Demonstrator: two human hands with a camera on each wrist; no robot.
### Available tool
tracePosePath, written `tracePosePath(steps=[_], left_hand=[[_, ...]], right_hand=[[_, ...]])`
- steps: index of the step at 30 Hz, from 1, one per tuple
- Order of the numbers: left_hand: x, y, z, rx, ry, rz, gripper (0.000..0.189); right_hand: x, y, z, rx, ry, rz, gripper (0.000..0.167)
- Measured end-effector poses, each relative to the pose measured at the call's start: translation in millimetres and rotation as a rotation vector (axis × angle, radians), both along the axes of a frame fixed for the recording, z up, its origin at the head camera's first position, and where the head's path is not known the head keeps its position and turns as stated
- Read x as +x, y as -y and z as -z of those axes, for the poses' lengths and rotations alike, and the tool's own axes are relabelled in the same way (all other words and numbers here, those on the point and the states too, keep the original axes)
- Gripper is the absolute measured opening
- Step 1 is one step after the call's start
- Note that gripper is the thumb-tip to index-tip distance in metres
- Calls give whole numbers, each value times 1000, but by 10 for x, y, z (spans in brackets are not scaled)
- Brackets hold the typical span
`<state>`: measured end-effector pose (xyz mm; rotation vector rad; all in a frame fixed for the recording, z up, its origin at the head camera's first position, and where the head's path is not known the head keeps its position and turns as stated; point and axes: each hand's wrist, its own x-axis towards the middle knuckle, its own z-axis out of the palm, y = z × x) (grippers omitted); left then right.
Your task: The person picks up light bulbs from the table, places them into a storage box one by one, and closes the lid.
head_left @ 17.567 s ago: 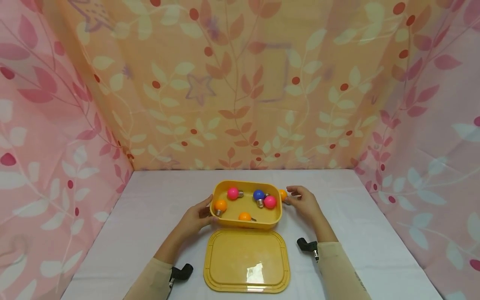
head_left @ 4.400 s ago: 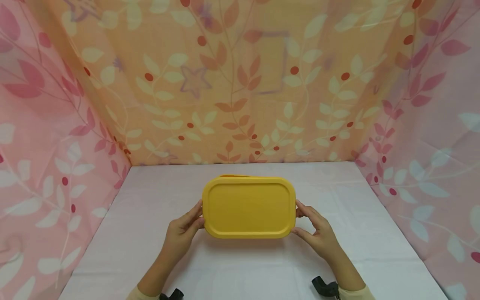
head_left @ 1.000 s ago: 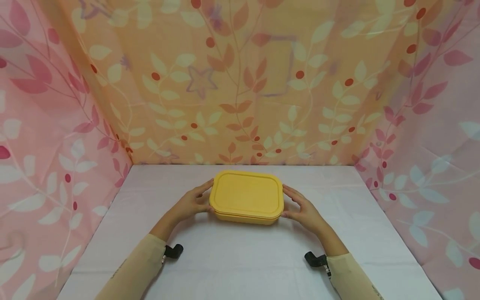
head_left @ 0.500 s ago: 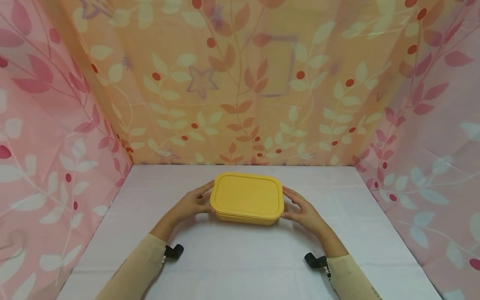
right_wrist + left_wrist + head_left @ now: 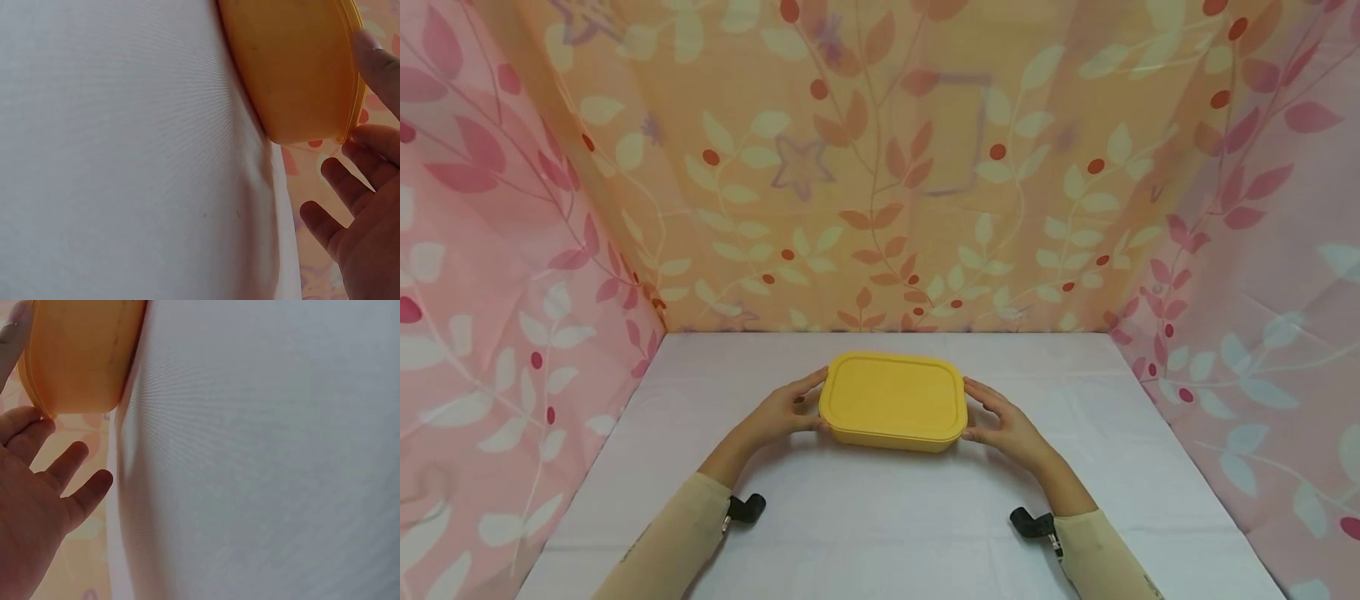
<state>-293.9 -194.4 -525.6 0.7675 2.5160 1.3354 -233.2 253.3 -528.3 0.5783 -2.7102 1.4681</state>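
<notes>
A yellow plastic food container (image 5: 891, 417) stands on the table in the head view, with its flat yellow lid (image 5: 893, 394) lying over the top. My left hand (image 5: 782, 408) holds its left end, thumb at the near corner and fingertips at the far one. At the right end my right hand (image 5: 1009, 423) grips the same way. Both wrist views show thumb and first fingers on the lid rim, while the other fingers spread free of the container wall (image 5: 84, 356). The container's inside is hidden.
White cloth (image 5: 880, 525) covers the table. An orange leaf-patterned curtain (image 5: 880, 167) hangs behind it, with pink patterned curtains (image 5: 490, 333) at the sides. A black wrist camera (image 5: 747, 508) sits on each sleeve.
Earliest, the container stood uncovered with several coloured bulbs inside and the lid lay in front. Later both hands held the lid up, tilted. Now it covers the container; the last second shows hardly any movement.
</notes>
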Motion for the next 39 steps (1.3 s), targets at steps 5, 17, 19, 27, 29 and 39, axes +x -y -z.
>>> tracePosePath(steps=[5, 17, 19, 27, 29, 39], left_hand=[[8, 1, -7, -4, 6, -3, 104], [87, -23, -33, -34, 31, -52, 106], [115, -37, -36, -35, 34, -59, 106], [219, -93, -46, -41, 28, -90, 108], [243, -108, -52, -42, 33, -101, 107], [433, -161, -25, -21, 60, -131, 106]], right_hand=[[-10, 7, -2, 15, 0, 5, 89], [-17, -2, -36, 36, 17, -17, 91], [-16, -17, -45, 42, 26, -25, 91], [-14, -62, -66, 64, 26, -57, 88], [-5, -63, -62, 67, 18, -52, 86], [96, -28, 1, 113, -132, -5, 69]])
